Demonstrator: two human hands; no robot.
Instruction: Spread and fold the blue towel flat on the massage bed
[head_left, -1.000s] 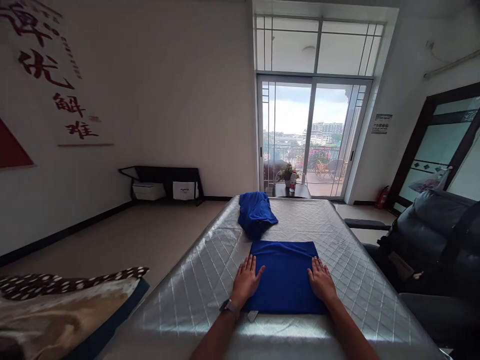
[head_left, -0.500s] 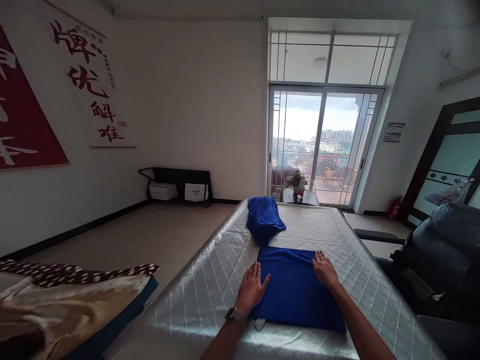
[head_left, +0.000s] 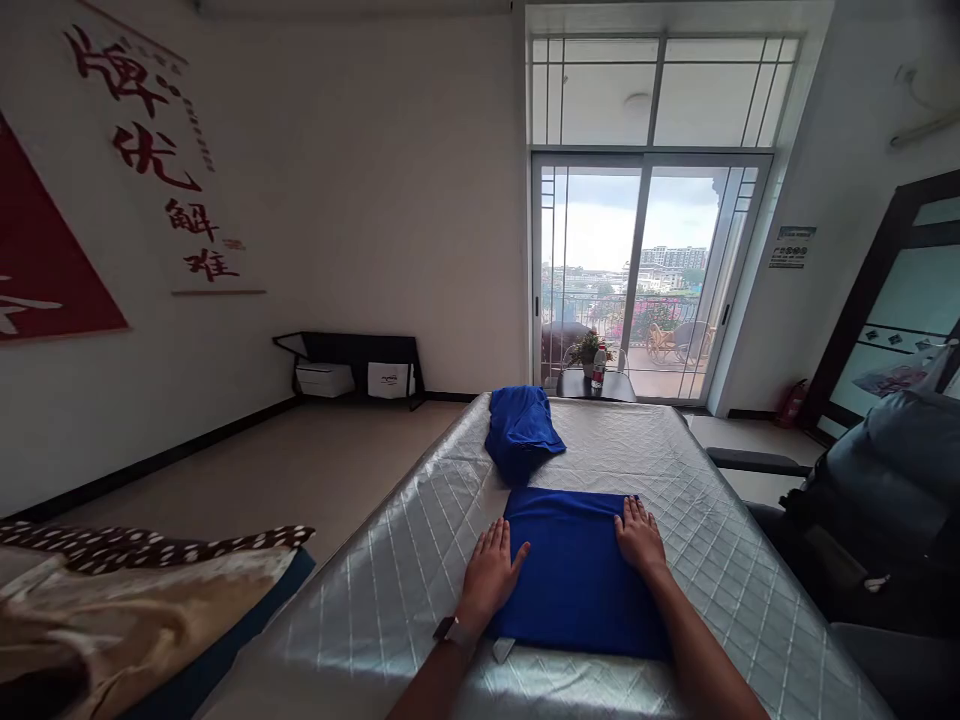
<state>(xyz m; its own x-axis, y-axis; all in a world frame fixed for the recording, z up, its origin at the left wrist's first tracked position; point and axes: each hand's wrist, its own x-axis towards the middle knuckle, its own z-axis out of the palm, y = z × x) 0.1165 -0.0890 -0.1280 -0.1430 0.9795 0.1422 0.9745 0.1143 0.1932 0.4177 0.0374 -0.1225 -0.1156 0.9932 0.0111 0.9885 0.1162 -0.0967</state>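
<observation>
A blue cloth (head_left: 574,580), folded into a flat rectangle, lies on a table with a silver quilted cover (head_left: 405,560). My left hand (head_left: 491,570) rests flat along its left edge, fingers stretched out and thumb on the fabric. On the right edge, near the far corner, lies my right hand (head_left: 640,535), palm down with fingers extended. A small pale tag sticks out from the near left corner of the cloth. Just beyond it sits a second blue cloth (head_left: 521,430), crumpled in a loose heap.
Patterned fabric (head_left: 150,590) is piled at the lower left. A dark bulky bag (head_left: 885,500) sits on the right beside a grey armrest (head_left: 757,462). Past the far table edge, a small dark table (head_left: 577,384) holds a plant (head_left: 587,352) and a bottle (head_left: 599,368).
Both hands remain flat on the folded cloth, with the right one a little further in over its edge. The view has shifted slightly; the cloths have kept their places on the cover.
</observation>
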